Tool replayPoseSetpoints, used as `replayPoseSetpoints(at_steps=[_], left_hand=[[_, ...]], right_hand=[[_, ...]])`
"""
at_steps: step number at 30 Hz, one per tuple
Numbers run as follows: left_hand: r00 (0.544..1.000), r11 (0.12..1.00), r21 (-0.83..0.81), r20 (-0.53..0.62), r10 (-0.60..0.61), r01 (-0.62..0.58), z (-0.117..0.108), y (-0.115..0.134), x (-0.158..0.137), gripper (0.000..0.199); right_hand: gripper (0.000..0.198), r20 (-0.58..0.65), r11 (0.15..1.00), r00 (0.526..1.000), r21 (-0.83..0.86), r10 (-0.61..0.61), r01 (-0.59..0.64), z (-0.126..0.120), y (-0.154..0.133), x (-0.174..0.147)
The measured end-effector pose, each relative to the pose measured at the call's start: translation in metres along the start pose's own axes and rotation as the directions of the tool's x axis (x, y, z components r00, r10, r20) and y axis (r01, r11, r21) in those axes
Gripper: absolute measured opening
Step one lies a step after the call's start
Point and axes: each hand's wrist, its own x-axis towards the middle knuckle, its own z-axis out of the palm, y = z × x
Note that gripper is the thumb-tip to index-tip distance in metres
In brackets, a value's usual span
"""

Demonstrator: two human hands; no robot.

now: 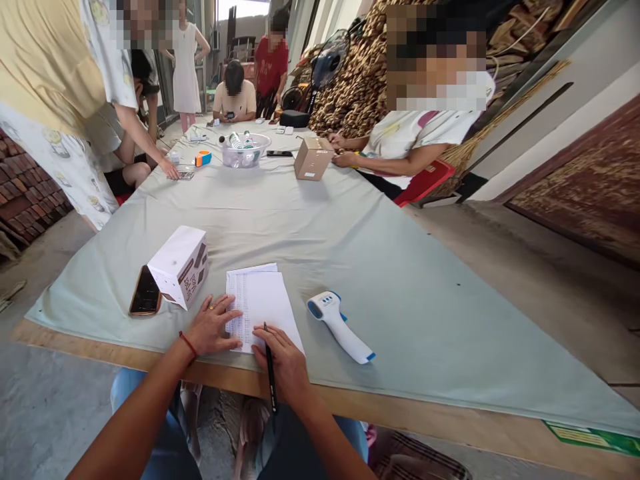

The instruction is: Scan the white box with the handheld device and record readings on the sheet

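Note:
Sheets of paper lie near the table's front edge, with rows of small writing down the left side. My left hand rests on the left margin of the paper, fingers spread. In my right hand is a black pen, its upper end pointing down toward my lap; the hand leans on the lower part of the sheet. A white and blue infrared thermometer lies to the right of the paper. Left of it stand a white printed box and a phone, which the box partly covers.
A pale green cloth covers the long table. Farther back are a plastic basin of bottles, a brown carton and an orange-blue object. Several people sit or stand around; one person's hand touches the table at left.

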Motion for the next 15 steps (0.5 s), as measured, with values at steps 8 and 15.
replayPoseSetpoints(at_steps=[8,15], left_hand=[[0.997,0.999,0.029,-0.075,0.022,-0.020,0.006,0.007,-0.003,0.075],[0.996,0.999,0.019,-0.070,-0.047,0.049,0.007,0.013,0.002,0.071]], right_hand=[[0.028,-0.145,0.961,0.964,0.201,0.222,-0.191,-0.014,-0.013,0.001],[0.022,-0.074,0.861,0.899,0.331,0.432,-0.387,-0.019,-0.026,0.025]])
